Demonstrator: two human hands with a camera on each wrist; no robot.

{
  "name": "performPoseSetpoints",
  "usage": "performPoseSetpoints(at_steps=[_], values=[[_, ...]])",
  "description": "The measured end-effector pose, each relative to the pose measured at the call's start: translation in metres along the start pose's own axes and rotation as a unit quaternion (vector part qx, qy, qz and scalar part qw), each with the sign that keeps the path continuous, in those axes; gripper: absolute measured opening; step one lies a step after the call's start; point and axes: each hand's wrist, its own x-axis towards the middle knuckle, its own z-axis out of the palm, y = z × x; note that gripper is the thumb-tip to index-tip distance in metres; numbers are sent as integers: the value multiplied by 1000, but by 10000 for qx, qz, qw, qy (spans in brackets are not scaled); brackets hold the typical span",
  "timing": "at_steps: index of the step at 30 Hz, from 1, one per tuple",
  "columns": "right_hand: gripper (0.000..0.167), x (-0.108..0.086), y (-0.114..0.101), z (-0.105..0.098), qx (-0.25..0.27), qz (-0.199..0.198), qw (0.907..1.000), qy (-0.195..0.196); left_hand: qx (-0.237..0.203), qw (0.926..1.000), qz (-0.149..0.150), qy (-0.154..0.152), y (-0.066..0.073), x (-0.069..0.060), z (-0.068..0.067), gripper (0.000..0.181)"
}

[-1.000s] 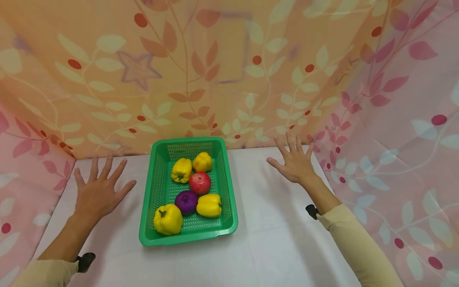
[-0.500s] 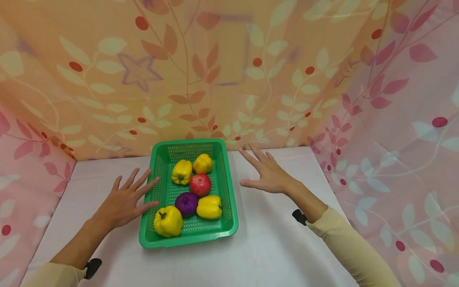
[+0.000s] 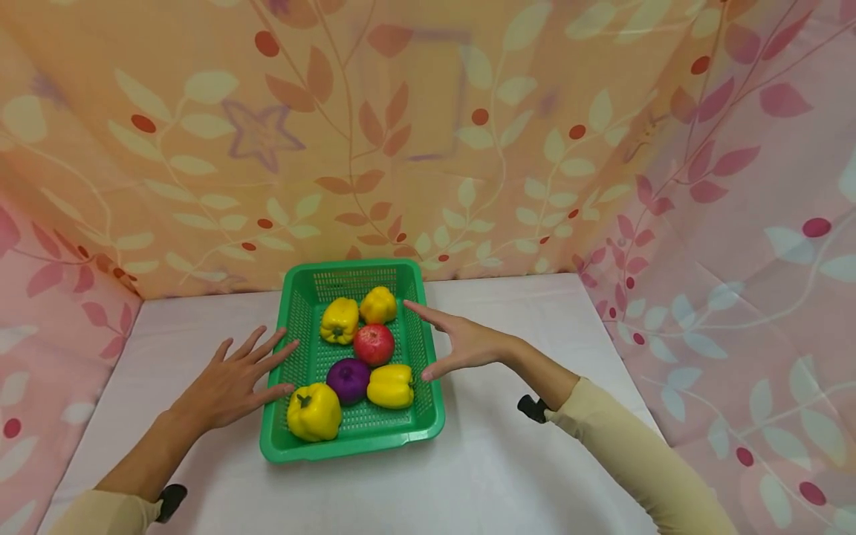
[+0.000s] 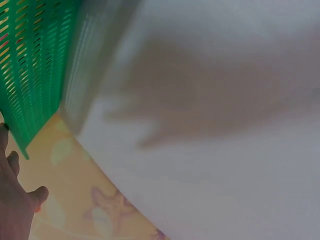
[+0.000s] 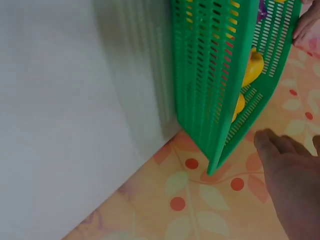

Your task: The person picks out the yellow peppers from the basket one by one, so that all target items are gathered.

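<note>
A green plastic basket [image 3: 348, 449] holds several yellow bell peppers [image 3: 314, 413], a red pomegranate-like fruit [image 3: 374, 345] and a round purple vegetable [image 3: 348, 381]. Over the basket's left rim, my left hand [image 3: 230, 383] has its fingers spread and holds nothing; whether it touches the rim I cannot tell. My right hand [image 3: 471, 343] is at the right rim, thumb and fingers apart, fingertips above the inside of the basket near a pepper [image 3: 390, 386]. The right wrist view shows that hand [image 5: 295, 175] apart from the basket wall [image 5: 210, 75].
The basket stands on a white cloth-covered table [image 3: 508, 461]. A patterned orange curtain [image 3: 428, 148] hangs behind it, and pink patterned cloth [image 3: 735, 297] closes the right side. A dark strap piece [image 3: 533, 409] sits at the right wrist.
Both hands have moved inward from the sides to the basket. In the last half second the right hand came left over the rim, while the left stayed nearly still. The contents look unmoved.
</note>
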Motion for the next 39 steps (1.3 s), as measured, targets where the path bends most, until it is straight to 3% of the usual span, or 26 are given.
performPoseSetpoints(at_steps=[6, 15, 21, 30, 39], values=[[109, 16, -4, 3, 680, 340, 9943, -746, -109, 9999, 65, -44, -4, -1, 0, 71], [104, 37, -2, 15, 1189, 501, 9856, -1091, -160, 9998, 26, -149, -4, -2, -1, 65], [100, 47, -3, 21, 1191, 600, 9826, -1295, -203, 9998, 59, -6, -5, -2, 1, 65], [93, 60, -11, 22, 852, 1168, 9758, -1641, -232, 9997, 51, -25, -7, -1, 4, 65], [94, 69, -10, 33, 747, 1684, 9686, -1673, -267, 9996, 22, -59, -7, -1, 5, 65]])
